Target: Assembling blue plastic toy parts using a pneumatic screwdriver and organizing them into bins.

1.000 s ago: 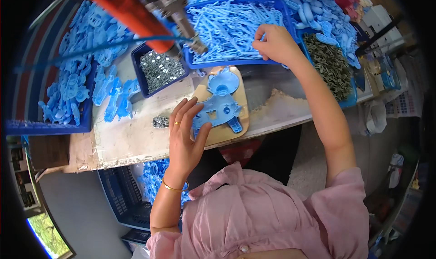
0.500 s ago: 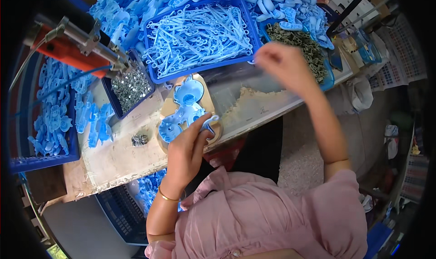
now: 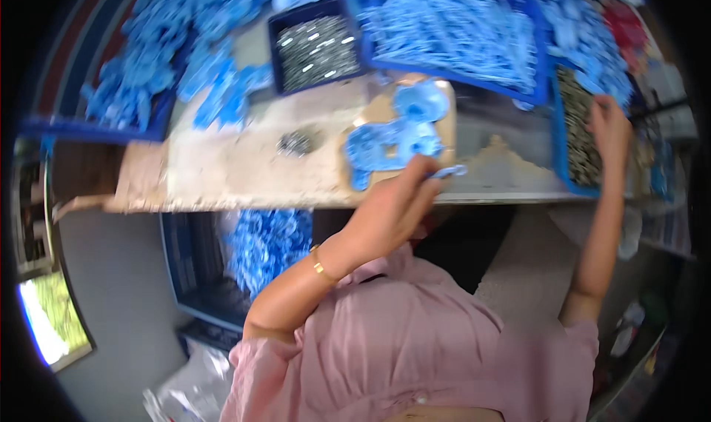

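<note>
My left hand (image 3: 396, 209) pinches a small light-blue plastic link (image 3: 452, 172) with a ringed end, just in front of a wooden jig (image 3: 379, 111). In the jig lies a light-blue moulded plastic shell (image 3: 392, 141) with rounded lobes. My right hand (image 3: 613, 132) is at the right, over the edge of a blue tray of small olive-brown metal pieces (image 3: 579, 126). Its fingers are drawn together; whatever may be between them is too blurred to make out.
A blue tray of thin blue links (image 3: 455, 37) stands behind the jig. Left of it is a dark tray of small silver metal parts (image 3: 317, 52). Blue plastic pieces (image 3: 159, 59) are heaped at the far left. A small clump of metal (image 3: 295, 143) lies on the worktable (image 3: 229, 166).
My right hand has moved from near the tray of blue links to the olive-brown pieces. The view has turned, shifting the bench within the picture. My left hand still holds the blue link.
</note>
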{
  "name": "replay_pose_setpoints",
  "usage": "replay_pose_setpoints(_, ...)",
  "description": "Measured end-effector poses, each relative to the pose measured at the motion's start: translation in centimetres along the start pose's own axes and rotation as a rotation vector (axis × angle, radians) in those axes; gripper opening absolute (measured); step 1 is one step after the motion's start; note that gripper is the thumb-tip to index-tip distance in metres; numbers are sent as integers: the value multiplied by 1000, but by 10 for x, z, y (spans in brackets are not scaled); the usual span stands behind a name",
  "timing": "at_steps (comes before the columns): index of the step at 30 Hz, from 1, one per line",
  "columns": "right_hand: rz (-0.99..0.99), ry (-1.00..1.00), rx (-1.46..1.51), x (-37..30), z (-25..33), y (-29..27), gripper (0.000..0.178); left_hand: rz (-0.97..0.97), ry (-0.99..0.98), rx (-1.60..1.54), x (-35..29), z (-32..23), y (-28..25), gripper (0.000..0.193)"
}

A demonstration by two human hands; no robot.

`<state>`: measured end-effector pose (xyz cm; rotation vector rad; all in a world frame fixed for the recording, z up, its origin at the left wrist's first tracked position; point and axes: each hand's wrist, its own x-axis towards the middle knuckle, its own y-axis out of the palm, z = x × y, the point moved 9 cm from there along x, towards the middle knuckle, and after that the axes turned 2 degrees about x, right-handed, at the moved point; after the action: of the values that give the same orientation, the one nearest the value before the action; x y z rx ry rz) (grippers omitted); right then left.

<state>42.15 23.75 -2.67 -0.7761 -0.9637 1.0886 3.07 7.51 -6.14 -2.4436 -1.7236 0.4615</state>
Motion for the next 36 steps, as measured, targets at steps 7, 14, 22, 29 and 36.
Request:
replay_pose_setpoints(7,124,92,465,21,-99,9,28,-22,136,-62,0,-7,5,14)
replay_pose_setpoints(14,366,-29,641,-64,90,2,19,-186,340,33,-9,-12,1,14)
replay_pose_setpoints(22,823,1,903,-150,230,82,12,-259,268,9,-15,-3,-16,22)
replay_pose_setpoints(29,838,-31,881,-160,242,93,11,-337,236,110,-29,9,-19,21)
replay_pose_setpoints(36,906,-41,744,-166,251,93,11,-397,212,86,-32,14,-27,22)
